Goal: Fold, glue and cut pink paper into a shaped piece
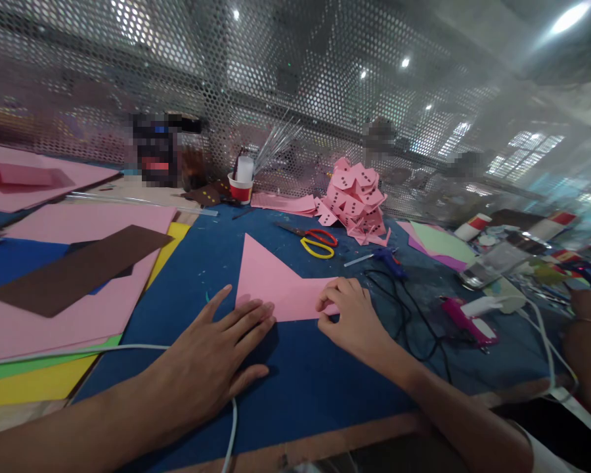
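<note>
A folded sheet of pink paper (270, 289) lies on the blue table mat, with a tall point at its left and a narrower strip to the right. My left hand (217, 355) rests on its lower left edge, fingers spread and thumb apart. At the right end, my right hand (349, 312) curls its thumb and fingers round the paper's edge, which partly hides that end. Just beyond the paper are scissors (320, 243) with one red and one yellow handle.
A heap of dotted pink paper pieces (357, 200) stands at the back. To the right lie a blue glue gun (389, 263) and a magenta glue gun (470, 322) with cables. Coloured sheets with a brown strip (79, 269) cover the left. Another person's arm (588, 348) shows far right.
</note>
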Motion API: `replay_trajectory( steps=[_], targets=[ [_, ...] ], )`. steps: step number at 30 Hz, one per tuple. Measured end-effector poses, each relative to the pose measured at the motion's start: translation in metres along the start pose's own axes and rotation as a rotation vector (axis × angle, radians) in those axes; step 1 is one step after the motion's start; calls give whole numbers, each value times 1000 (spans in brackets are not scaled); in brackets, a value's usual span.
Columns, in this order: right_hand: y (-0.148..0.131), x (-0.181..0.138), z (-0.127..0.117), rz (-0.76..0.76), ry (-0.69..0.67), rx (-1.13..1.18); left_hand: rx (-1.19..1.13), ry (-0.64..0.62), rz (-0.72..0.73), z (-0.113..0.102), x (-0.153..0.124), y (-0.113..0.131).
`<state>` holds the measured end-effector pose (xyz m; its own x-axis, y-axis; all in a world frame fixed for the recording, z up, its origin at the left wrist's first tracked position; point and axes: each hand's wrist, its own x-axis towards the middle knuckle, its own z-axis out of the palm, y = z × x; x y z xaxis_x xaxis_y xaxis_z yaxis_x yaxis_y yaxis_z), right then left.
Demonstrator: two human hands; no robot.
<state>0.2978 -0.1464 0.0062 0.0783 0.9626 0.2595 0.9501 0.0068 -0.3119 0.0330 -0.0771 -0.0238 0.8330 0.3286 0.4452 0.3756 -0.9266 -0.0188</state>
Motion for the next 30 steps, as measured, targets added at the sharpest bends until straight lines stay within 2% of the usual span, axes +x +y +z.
replay_trajectory(
  steps=[4,17,23,28,30],
  targets=[
    [6,-3,-2,11,15,18,26,-36,53,-1,0,-1],
    [26,-9,-8,48,42,30,9,-17,28,1,-1,-2],
    [36,-10,-13,74,-2,66,40,-45,82,2,-2,-3],
    [43,-10,-18,92,-30,93,14,-33,15,2,-2,-1],
    [47,-10,-19,85,-38,101,19,-47,36,2,-3,-2]
  ],
)
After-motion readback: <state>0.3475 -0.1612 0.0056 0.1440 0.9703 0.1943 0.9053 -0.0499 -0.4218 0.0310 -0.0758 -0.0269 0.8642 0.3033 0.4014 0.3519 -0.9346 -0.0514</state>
